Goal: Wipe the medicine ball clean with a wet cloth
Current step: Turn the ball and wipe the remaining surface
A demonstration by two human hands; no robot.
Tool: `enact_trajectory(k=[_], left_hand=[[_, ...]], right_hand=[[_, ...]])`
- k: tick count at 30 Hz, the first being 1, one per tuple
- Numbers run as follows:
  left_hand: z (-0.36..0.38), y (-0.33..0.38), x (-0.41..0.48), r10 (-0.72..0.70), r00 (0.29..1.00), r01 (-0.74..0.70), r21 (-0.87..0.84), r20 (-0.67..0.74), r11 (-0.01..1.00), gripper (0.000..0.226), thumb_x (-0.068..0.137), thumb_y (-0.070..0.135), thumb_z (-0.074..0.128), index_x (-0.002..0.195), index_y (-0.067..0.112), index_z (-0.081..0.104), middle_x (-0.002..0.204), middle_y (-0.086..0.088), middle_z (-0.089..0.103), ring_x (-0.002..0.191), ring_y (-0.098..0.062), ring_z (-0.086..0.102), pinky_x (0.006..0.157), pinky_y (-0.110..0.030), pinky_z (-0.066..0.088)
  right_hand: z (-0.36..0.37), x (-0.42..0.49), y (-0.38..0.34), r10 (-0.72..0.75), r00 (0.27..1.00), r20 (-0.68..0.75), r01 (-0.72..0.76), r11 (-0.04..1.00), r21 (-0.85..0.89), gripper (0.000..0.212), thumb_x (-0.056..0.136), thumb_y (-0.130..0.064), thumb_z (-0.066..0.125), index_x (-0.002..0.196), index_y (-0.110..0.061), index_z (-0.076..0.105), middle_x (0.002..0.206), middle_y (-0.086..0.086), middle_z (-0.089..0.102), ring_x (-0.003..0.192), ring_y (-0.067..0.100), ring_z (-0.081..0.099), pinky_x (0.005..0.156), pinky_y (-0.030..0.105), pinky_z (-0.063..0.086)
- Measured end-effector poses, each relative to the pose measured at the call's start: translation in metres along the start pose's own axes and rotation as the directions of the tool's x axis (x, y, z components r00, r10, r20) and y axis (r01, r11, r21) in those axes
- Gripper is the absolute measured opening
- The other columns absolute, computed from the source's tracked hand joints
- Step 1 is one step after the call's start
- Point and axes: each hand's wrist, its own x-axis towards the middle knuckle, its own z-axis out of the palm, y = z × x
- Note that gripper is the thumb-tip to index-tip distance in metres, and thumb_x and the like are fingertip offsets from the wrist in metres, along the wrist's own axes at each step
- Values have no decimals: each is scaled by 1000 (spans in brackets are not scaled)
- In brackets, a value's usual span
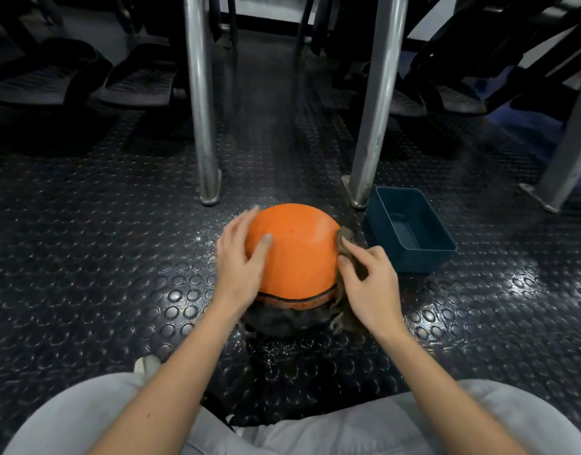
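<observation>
the medicine ball (295, 254) sits on the black studded rubber floor (102, 257), right in front of the person's knees. its upper part is orange and its lower part black, with a dark seam running between the two. the person crouches or sits low over it in pale grey trousers (69, 415), both bare forearms reaching forward.

the left hand (240, 261) lies flat on the ball's left side, fingers straight and spread apart over the curve, the thumb (261, 249) stretched across the orange face. it presses on the ball and grasps nothing.

the right hand (371, 284) is at the ball's right side with a brownish cloth (346, 236) pinched between thumb and curled fingers. the cloth is pressed against the orange surface, and its frayed lower end hangs down past the seam towards the floor.

just beside the ball, to its right, stands a dark blue rectangular tub (414, 261), open at the top, its bottom glossy. whether there is water in it i cannot tell.

behind the ball two shiny metal legs (202, 126) rise from the floor, one to each side. the floor round the ball glistens with small bright specks. further back are dark pieces of gym equipment, too dim to make out.
</observation>
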Motion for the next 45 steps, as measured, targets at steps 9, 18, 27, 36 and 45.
enact_trajectory(k=[9, 18, 27, 36, 45], left_hand=[[3, -4, -12, 182, 974, -122, 369, -134, 922, 47, 91, 49, 32, 125, 31, 59, 134, 14, 51, 128, -15, 43, 107, -49, 31], [17, -2, -25, 344, 938, -281, 470, -51, 837, 43, 92, 43, 37, 127, 27, 58, 134, 9, 55, 129, -9, 35, 113, -34, 15], [0, -11, -28, 379, 925, -346, 387, -10, 855, 42, 88, 40, 43, 123, 25, 60, 131, 7, 56, 127, -17, 45, 103, -54, 36], [0, -7, -37, 378, 926, -342, 395, -14, 853, 44, 84, 43, 43, 123, 28, 59, 131, 10, 55, 127, -14, 43, 109, -49, 30], [3, -8, -43, 447, 892, -427, 440, 64, 790, 51, 80, 46, 45, 124, 23, 58, 131, 5, 56, 128, -17, 42, 109, -43, 25]], right_hand=[[18, -18, -15, -548, 836, -11, 528, 810, -255, 26, 87, -22, 56, 106, -12, 71, 93, 2, 64, 82, 19, 52, 72, 25, 45], [9, 39, -11, -389, 914, 111, 404, 896, -186, 26, 90, -10, 56, 108, -22, 70, 101, -8, 64, 85, 19, 51, 76, 26, 39], [-4, -16, -28, -520, 837, 171, 547, 775, -317, 27, 89, -14, 49, 100, -19, 72, 100, -6, 66, 79, 19, 44, 64, 32, 36], [5, 24, -29, -289, 941, 179, 330, 902, -279, 27, 93, -9, 51, 109, -22, 69, 108, -7, 64, 88, 18, 44, 78, 36, 38], [9, 38, -46, -237, 952, 193, 297, 865, -405, 27, 95, -13, 49, 110, -24, 68, 116, -7, 61, 101, 24, 46, 81, 35, 33]])
